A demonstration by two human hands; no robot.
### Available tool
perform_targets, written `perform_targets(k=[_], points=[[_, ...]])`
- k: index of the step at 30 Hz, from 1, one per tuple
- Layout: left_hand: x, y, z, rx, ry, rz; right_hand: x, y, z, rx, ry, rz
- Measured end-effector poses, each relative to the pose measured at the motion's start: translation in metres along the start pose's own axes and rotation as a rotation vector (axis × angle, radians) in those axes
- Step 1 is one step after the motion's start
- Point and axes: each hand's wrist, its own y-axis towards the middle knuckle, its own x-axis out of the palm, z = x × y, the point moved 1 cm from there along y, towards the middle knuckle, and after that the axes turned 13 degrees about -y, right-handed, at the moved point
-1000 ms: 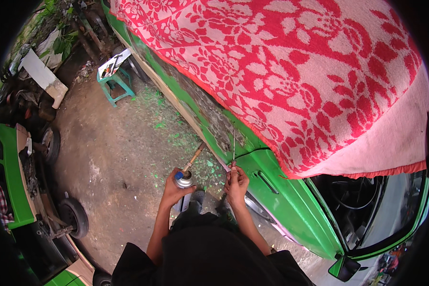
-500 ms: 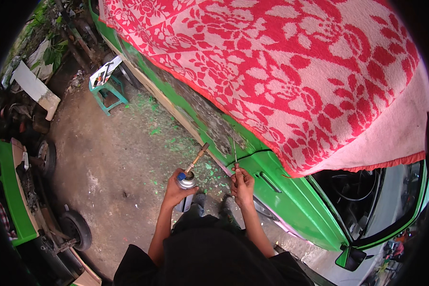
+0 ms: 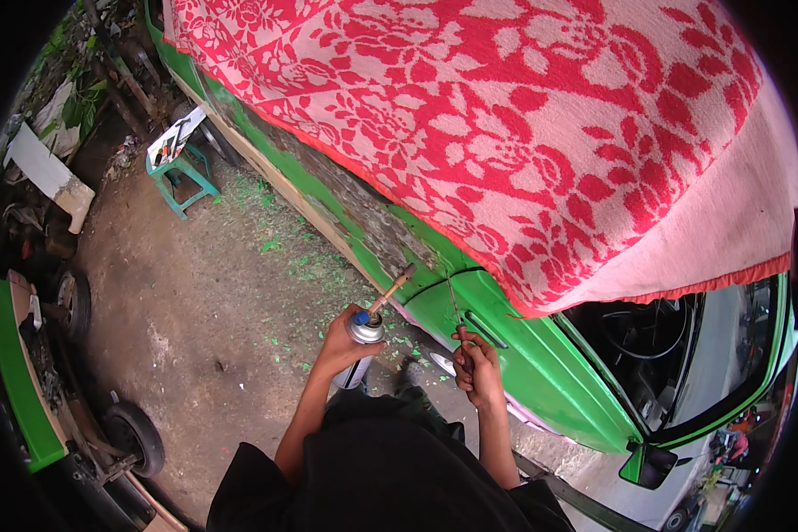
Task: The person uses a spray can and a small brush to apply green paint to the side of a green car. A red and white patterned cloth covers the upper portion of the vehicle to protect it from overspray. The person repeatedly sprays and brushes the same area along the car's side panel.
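Observation:
My left hand (image 3: 337,344) is wrapped round a gas torch (image 3: 366,331), a silver canister with a blue knob and a brass nozzle. The nozzle's tip comes up close to the lower side of a green car body (image 3: 337,208), whose paint is partly stripped to a brown-grey surface. In my right hand (image 3: 481,372), closed on its handle, is a thin-shafted screwdriver (image 3: 453,297). Its shaft points away from me, over the green car door (image 3: 541,372) near the door handle (image 3: 486,330); whether it touches cannot be made out. No flame shows at the nozzle.
A red-and-pink floral blanket (image 3: 470,133) covers the car's upper part. Green paint flakes (image 3: 275,239) litter the concrete floor. A teal stool (image 3: 183,182) with tools on it stands at far left. Another green vehicle body (image 3: 18,372) and a loose wheel (image 3: 135,436) are on the left.
Both hands have shifted right relative to the car. The screwdriver has moved from the stripped panel toward the door, and the torch nozzle now sits nearer the door's front-left edge.

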Motion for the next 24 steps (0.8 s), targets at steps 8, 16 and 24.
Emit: perform_targets(k=[8,16,24], points=[[0.015,0.008,-0.001,-0.012,0.041,-0.004,-0.014,0.004,-0.026,-0.004,-0.187,-0.001],[0.021,0.008,0.000,-0.019,-0.036,-0.001,-0.026,0.008,-0.054,0.006,-0.263,-0.051],[0.016,0.011,-0.005,0.005,0.050,0.000,-0.024,0.013,-0.068,0.036,-0.293,-0.063]])
